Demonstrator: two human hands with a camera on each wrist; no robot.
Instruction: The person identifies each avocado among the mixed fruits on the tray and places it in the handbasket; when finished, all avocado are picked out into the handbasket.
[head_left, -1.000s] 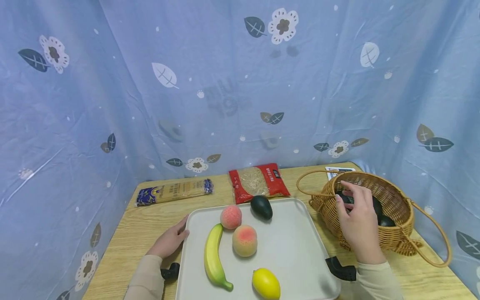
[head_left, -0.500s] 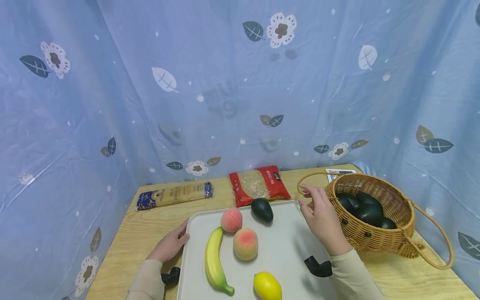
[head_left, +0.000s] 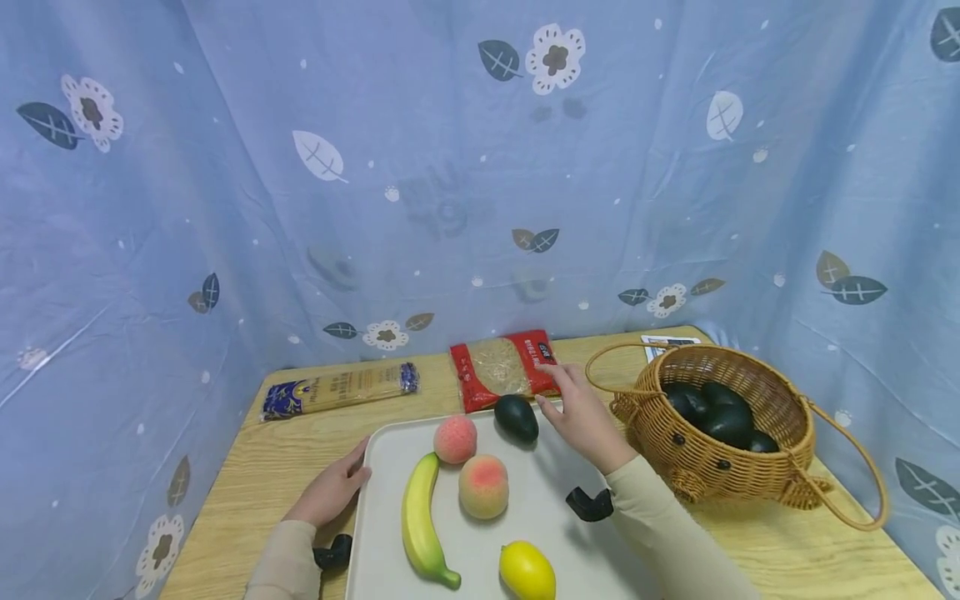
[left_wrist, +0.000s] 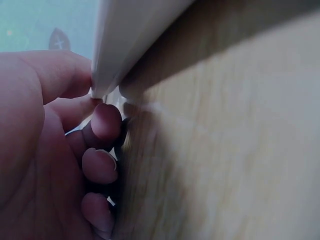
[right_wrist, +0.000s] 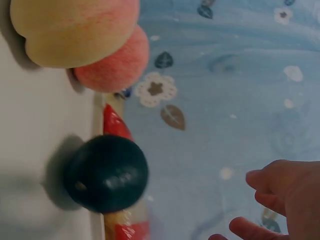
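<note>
A pale tray [head_left: 555,517] bears a dark green avocado [head_left: 517,418] near its far edge, two peaches [head_left: 483,487], a banana [head_left: 426,521] and a lemon [head_left: 528,571]. My left hand [head_left: 330,487] holds the tray's left rim; in the left wrist view the thumb and curled fingers meet at the rim [left_wrist: 112,50]. Over the tray's far right part is my right hand [head_left: 588,421], just right of the avocado, fingers spread and nothing held. The right wrist view shows the avocado [right_wrist: 107,173] apart from my fingers [right_wrist: 265,197].
A wicker basket [head_left: 675,467] with looped handles stands to the right, several avocados [head_left: 727,417] inside. Behind the tray lie a red noodle bag [head_left: 502,367] and a long noodle packet [head_left: 341,390]. A blue curtain [head_left: 420,167] encloses the table [head_left: 300,454].
My right hand has moved left from over the basket, across the tray's far right corner, to beside the avocado on the tray. The left hand has stayed at the rim.
</note>
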